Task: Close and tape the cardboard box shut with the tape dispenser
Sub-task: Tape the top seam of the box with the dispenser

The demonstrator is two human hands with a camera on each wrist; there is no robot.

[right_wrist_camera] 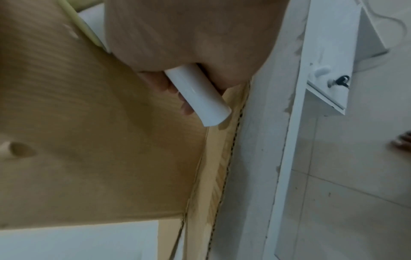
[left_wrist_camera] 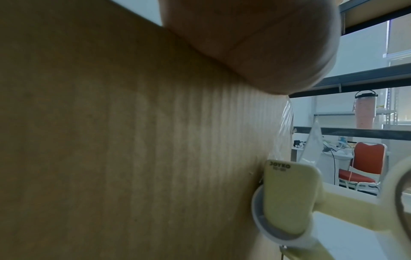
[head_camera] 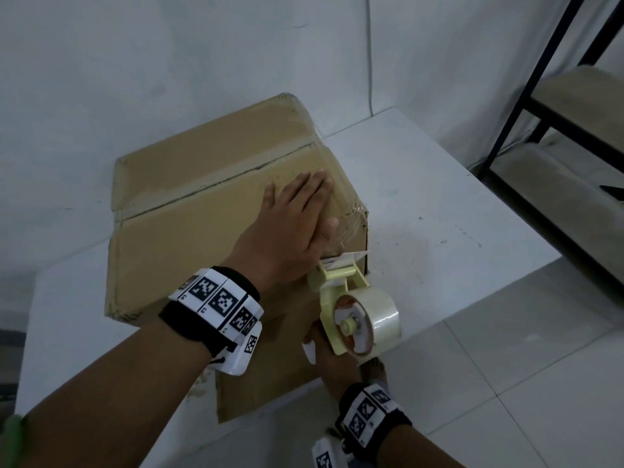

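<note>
A brown cardboard box (head_camera: 189, 228) with closed top flaps sits on a white table (head_camera: 439, 231). My left hand (head_camera: 297, 214) lies flat on the box top near its right corner, fingers straight, pressing over clear tape. My right hand (head_camera: 334, 359) grips the white handle (right_wrist_camera: 198, 96) of a cream tape dispenser (head_camera: 351, 309) carrying a clear tape roll (head_camera: 381, 315). The dispenser's head (left_wrist_camera: 286, 197) is against the box's near side, just below the top edge and beside my left thumb. In the left wrist view the box wall (left_wrist_camera: 133, 140) fills the frame.
The table's near right edge drops to a tiled floor (head_camera: 506, 383). A black metal shelf frame (head_camera: 526, 106) stands at the right. A white wall (head_camera: 169, 62) runs behind the box. A red chair (left_wrist_camera: 364, 167) shows far off in the left wrist view.
</note>
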